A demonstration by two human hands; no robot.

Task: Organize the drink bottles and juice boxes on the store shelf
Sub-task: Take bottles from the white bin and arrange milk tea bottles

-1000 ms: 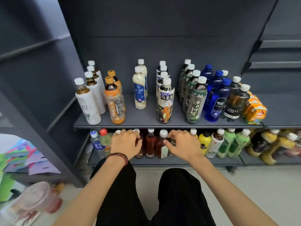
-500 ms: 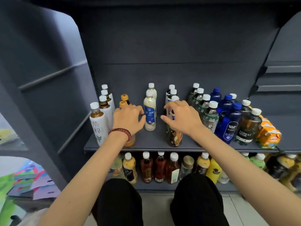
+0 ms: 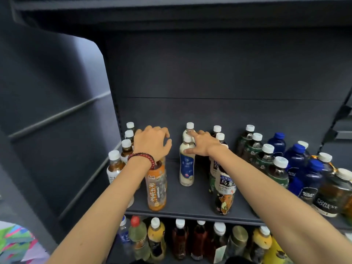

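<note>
On the dark shelf (image 3: 190, 214) bottles stand in rows front to back. My left hand (image 3: 152, 143) is curled down over the tops of the orange tea bottles (image 3: 156, 185); the rear one is hidden beneath it. My right hand (image 3: 203, 144) is at the cream milk-drink bottles (image 3: 186, 166), thumb on the front bottle's shoulder and fingers behind its neck, index tip touching the rear bottle's neck. Right of them stands the row of oolong tea bottles (image 3: 224, 189).
White-label tea bottles (image 3: 114, 168) line the left wall. Green-label tea bottles (image 3: 264, 159), blue soda bottles (image 3: 295, 157) and dark soda bottles (image 3: 331, 195) crowd the right side. A lower shelf holds several mixed bottles (image 3: 181, 237). Bare shelf lies between the orange and cream rows.
Both hands rose from the lower shelf to the middle shelf. The left went onto the orange tea bottles; the right shifted from the oolong row to the cream bottles. The camera moved closer.
</note>
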